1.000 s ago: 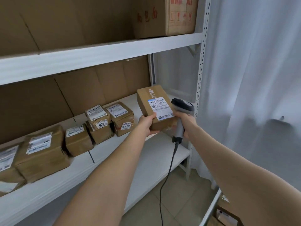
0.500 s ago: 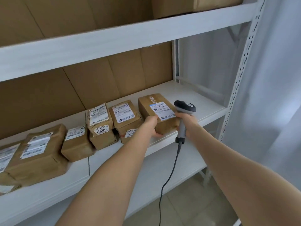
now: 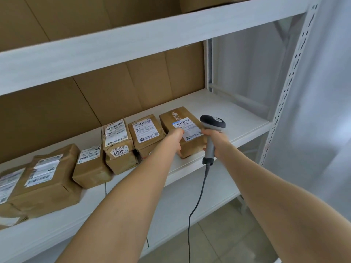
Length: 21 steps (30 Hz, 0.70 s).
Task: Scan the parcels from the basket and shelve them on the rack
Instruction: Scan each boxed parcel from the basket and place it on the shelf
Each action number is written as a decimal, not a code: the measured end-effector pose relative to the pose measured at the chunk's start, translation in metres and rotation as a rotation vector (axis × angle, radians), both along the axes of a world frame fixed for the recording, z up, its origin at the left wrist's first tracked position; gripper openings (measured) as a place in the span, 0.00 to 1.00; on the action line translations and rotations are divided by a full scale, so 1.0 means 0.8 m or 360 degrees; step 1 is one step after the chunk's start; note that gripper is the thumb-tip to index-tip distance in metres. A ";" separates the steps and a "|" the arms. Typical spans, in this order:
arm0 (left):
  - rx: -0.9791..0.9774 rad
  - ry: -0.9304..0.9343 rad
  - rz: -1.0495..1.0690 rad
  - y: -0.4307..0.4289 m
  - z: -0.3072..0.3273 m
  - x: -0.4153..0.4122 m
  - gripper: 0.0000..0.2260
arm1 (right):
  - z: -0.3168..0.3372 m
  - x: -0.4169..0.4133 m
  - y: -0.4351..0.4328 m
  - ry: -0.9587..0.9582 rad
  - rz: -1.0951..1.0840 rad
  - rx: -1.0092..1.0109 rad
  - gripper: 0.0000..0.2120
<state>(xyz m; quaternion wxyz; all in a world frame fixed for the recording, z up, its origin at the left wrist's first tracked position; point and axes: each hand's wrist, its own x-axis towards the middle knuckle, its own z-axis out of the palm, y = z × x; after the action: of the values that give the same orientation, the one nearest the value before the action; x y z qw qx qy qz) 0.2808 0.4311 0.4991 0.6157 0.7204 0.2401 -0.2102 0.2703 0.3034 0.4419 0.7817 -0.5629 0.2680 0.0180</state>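
1. White rack shelf (image 3: 237, 118), cardboard-backed: the parcel (image 3: 178, 115) sits near its front edge, rightmost in the row.
2. Left hand (image 3: 173, 138) grips the parcel's left side; right hand (image 3: 216, 141) is wrapped round the scanner (image 3: 212, 121) handle.
3. Likely light, stiff taped cardboard; hold it by opposite sides.
4. Four other parcels (image 3: 91, 168) show whole, with more cut off at the shelf's left end; one scanner.

Kraft brown on the parcel (image 3: 190, 149), white label (image 3: 187, 130) striped with black barcode, a blue edge at its top. Pale grey on the scanner (image 3: 212, 123) handle, black on its head and cable (image 3: 191, 215). White on the rack (image 3: 237, 118), beige on the floor tiles (image 3: 218, 243)
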 end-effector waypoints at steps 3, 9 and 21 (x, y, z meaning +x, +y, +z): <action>0.0191 -0.0278 -0.0042 -0.001 0.004 0.005 0.15 | 0.004 -0.011 -0.001 -0.0011 -0.0064 0.0025 0.17; 0.0716 -0.0882 -0.0302 -0.005 0.024 0.008 0.21 | 0.021 -0.059 -0.017 -0.0164 -0.0203 0.0145 0.10; 0.1034 -0.1005 -0.1158 -0.086 -0.012 -0.098 0.20 | 0.008 -0.248 -0.054 -0.0228 -0.0724 0.0317 0.08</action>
<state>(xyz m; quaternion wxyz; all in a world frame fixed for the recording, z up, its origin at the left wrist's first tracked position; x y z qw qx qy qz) 0.2021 0.3626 0.4896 0.2929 0.9364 -0.1659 -0.0989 0.0718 0.2603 0.4481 0.8342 -0.4083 0.3286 -0.1717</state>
